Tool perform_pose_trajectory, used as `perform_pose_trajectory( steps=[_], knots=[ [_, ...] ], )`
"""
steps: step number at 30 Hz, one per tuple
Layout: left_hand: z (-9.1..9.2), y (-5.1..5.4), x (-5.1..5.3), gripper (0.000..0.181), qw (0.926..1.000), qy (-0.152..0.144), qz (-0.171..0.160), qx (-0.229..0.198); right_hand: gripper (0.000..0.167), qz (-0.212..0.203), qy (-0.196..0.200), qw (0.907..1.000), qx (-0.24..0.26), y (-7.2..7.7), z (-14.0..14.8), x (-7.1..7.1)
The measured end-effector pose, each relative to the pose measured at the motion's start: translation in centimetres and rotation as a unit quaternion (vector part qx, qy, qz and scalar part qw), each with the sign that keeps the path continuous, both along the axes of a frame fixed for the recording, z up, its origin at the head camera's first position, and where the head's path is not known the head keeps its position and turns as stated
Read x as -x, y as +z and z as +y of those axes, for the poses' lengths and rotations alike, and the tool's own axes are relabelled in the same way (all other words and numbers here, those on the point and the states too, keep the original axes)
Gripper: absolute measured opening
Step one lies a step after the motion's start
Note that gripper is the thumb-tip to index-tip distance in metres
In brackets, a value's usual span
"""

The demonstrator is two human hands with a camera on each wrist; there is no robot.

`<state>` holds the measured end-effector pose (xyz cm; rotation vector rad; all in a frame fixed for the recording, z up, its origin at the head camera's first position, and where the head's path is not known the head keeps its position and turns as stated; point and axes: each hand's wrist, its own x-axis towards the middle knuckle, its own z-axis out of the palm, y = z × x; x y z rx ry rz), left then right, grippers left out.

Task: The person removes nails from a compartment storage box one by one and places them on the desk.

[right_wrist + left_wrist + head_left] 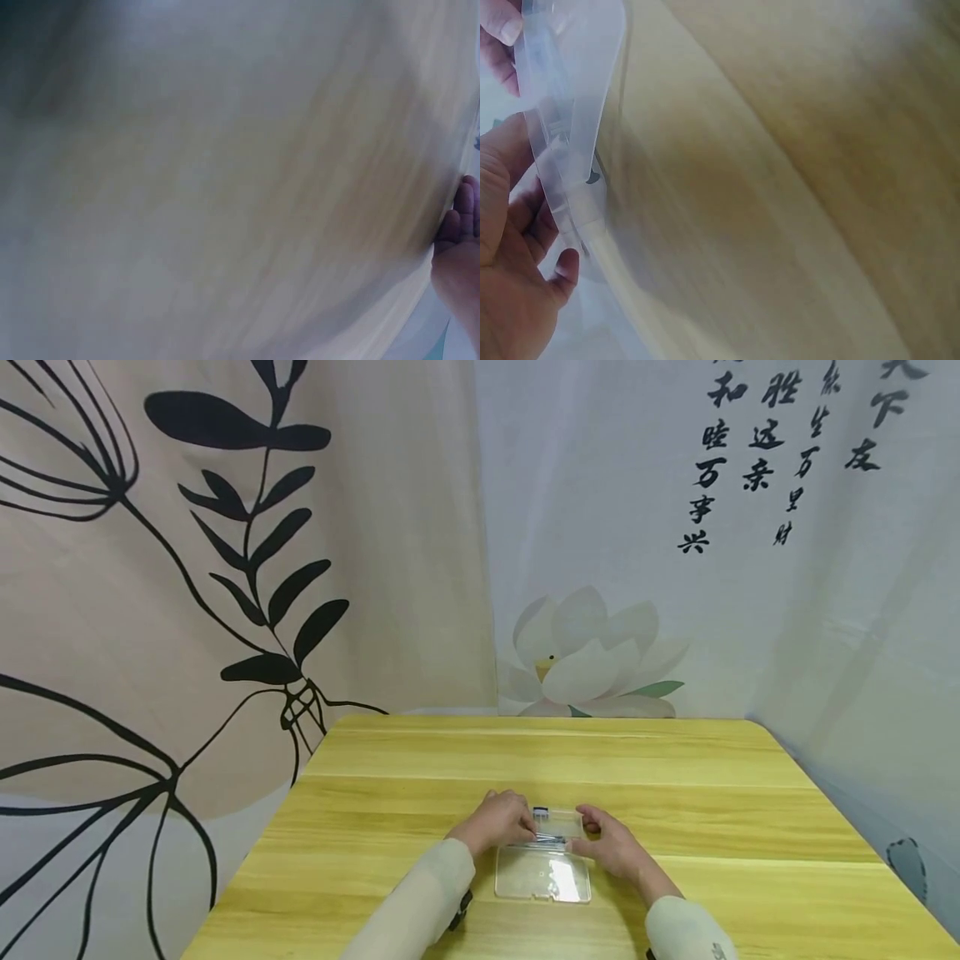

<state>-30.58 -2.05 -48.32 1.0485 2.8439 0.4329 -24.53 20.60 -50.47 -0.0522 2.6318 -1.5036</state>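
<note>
In the lower middle of the head view, a clear hinged plastic case lies unfolded on the wood-grain table, its near panel flat toward the bottom edge. Slender silvery pieces lie across the case near the fold, and a small dark-blue-and-white piece sits at its upper left. The left hand has bent fingers brought down to the silvery pieces; whether they pinch one I cannot tell (the left wrist view is hazy there). The right hand grips the case's right edge, thumb and fingers only slightly parted. The step in hand looks like handling the small pieces while steadying the case; the next move would call for a light fingertip touch and a still case.
</note>
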Motion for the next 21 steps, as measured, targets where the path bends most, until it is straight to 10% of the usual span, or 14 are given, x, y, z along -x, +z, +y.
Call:
perform_pose_trajectory(
  steps=[21],
  knots=[
    [-0.91,0.3,0.58,0.006,0.997,-0.028,-0.023,-0.068,0.072,0.0,0.002,1.0,-0.008,-0.18,0.17,0.12]
  ],
)
